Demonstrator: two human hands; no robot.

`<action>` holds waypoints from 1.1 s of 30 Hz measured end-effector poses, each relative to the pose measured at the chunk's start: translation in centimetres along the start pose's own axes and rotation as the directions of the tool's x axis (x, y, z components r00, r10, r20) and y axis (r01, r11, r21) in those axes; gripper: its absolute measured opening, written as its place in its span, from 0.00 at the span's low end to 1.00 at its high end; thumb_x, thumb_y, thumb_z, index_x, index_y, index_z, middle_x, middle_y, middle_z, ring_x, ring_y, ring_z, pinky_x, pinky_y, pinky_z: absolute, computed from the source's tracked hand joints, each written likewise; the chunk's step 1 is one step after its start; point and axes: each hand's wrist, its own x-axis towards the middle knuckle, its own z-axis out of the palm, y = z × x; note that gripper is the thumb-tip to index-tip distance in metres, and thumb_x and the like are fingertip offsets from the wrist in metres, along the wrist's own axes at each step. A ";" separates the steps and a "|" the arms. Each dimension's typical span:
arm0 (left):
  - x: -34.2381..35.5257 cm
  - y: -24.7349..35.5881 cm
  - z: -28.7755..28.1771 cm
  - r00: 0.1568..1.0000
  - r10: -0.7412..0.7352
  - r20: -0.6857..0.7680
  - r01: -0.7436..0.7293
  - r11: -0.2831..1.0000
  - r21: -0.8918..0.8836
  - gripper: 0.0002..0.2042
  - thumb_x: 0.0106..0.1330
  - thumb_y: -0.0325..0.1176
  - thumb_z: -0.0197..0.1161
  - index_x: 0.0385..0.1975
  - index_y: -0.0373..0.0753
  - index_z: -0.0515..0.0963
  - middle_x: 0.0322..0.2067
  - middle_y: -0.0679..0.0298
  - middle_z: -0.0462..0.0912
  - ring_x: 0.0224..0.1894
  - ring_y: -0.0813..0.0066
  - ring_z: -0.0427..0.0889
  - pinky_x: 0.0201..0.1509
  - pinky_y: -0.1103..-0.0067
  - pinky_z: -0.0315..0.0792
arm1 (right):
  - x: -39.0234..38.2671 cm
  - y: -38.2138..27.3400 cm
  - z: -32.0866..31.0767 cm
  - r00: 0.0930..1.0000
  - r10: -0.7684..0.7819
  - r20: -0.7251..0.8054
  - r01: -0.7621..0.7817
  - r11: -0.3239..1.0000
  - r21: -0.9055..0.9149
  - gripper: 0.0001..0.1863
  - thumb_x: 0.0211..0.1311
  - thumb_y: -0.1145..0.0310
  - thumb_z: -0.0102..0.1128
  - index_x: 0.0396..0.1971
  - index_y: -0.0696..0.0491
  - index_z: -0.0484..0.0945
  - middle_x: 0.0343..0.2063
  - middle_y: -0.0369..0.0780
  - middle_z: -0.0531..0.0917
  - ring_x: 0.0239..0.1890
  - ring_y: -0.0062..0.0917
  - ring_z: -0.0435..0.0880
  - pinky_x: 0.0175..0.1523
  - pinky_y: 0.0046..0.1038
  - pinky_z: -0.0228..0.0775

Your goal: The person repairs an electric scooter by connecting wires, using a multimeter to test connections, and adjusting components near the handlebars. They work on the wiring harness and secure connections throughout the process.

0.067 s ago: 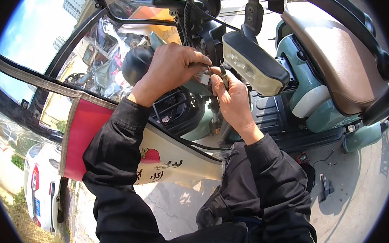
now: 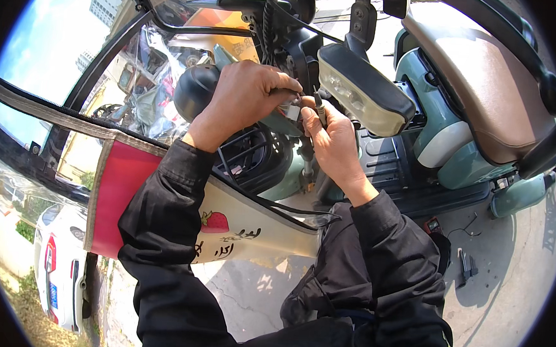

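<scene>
While our left hand (image 2: 241, 98) pinches wiring (image 2: 299, 100) and right hand (image 2: 334, 139) a rod (image 2: 320, 107), left of the seat (image 2: 471, 77), work looks unfinished.

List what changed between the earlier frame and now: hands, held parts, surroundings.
Nothing visibly changed: no clear move, no new grip, no release. The left hand stays by the small white rectangular block; what its fingertips pinch is too small to tell. The right hand still holds the slim dark cylindrical rod. The brown padded seat stays put.
</scene>
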 end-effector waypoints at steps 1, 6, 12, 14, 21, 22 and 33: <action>0.0 0.0 -0.1 1.000 -0.001 0.014 0.001 1.000 0.013 0.06 0.58 0.36 0.72 0.34 0.49 0.89 0.25 0.62 0.86 0.29 0.58 0.86 0.32 0.70 0.76 | 0.1 0.1 -0.2 0.998 0.058 0.013 -0.058 0.998 -0.003 0.13 0.77 0.65 0.58 0.50 0.59 0.83 0.25 0.29 0.78 0.28 0.10 0.74 0.34 0.17 0.69; -0.1 0.0 -0.3 0.999 -0.010 0.037 0.010 1.000 0.020 0.07 0.59 0.37 0.71 0.35 0.51 0.90 0.27 0.66 0.88 0.30 0.62 0.87 0.33 0.72 0.77 | 0.3 0.5 -0.5 0.987 0.141 -0.080 -0.144 0.989 -0.028 0.12 0.77 0.68 0.57 0.50 0.58 0.83 0.31 0.35 0.85 0.36 0.15 0.82 0.41 0.21 0.75; 0.0 0.1 -0.2 1.000 -0.005 0.028 0.004 0.999 0.038 0.06 0.58 0.37 0.71 0.35 0.50 0.90 0.27 0.65 0.88 0.31 0.61 0.87 0.34 0.71 0.76 | -0.1 -0.6 -1.7 0.922 -0.323 -0.213 0.092 0.717 -0.691 0.12 0.68 0.65 0.64 0.44 0.57 0.84 0.34 0.46 0.87 0.38 0.41 0.87 0.43 0.38 0.78; 0.0 0.0 -0.3 0.999 -0.011 0.040 0.009 0.999 0.050 0.07 0.58 0.37 0.71 0.35 0.50 0.90 0.27 0.65 0.88 0.31 0.61 0.86 0.34 0.70 0.76 | 0.2 -1.0 -2.4 0.890 -0.429 -0.155 0.130 0.565 -0.815 0.11 0.61 0.69 0.65 0.40 0.59 0.81 0.28 0.48 0.84 0.36 0.44 0.86 0.37 0.41 0.78; 0.1 0.2 -0.4 0.998 -0.009 0.056 0.006 0.998 0.061 0.07 0.59 0.38 0.71 0.35 0.50 0.90 0.28 0.65 0.88 0.31 0.60 0.86 0.34 0.68 0.75 | 0.1 -2.4 -3.0 0.966 -0.219 -0.135 0.043 0.654 -0.756 0.16 0.69 0.60 0.63 0.45 0.57 0.82 0.32 0.47 0.86 0.36 0.42 0.87 0.41 0.39 0.77; 0.1 0.2 -0.4 0.998 -0.010 0.061 0.007 0.998 0.061 0.07 0.59 0.38 0.71 0.36 0.50 0.90 0.28 0.65 0.88 0.31 0.60 0.86 0.34 0.68 0.75 | 0.0 -2.6 -2.9 0.981 -0.168 -0.096 0.044 0.677 -0.735 0.17 0.72 0.57 0.62 0.46 0.56 0.84 0.35 0.47 0.87 0.38 0.40 0.87 0.44 0.37 0.77; 0.1 0.5 -0.6 0.998 0.016 0.056 -0.021 0.995 0.095 0.08 0.59 0.37 0.70 0.36 0.49 0.90 0.30 0.65 0.88 0.32 0.59 0.86 0.34 0.69 0.75 | -0.4 -2.4 -1.8 0.960 -0.279 -0.002 0.215 0.745 -0.631 0.16 0.71 0.58 0.64 0.48 0.53 0.83 0.33 0.44 0.88 0.34 0.34 0.88 0.41 0.29 0.78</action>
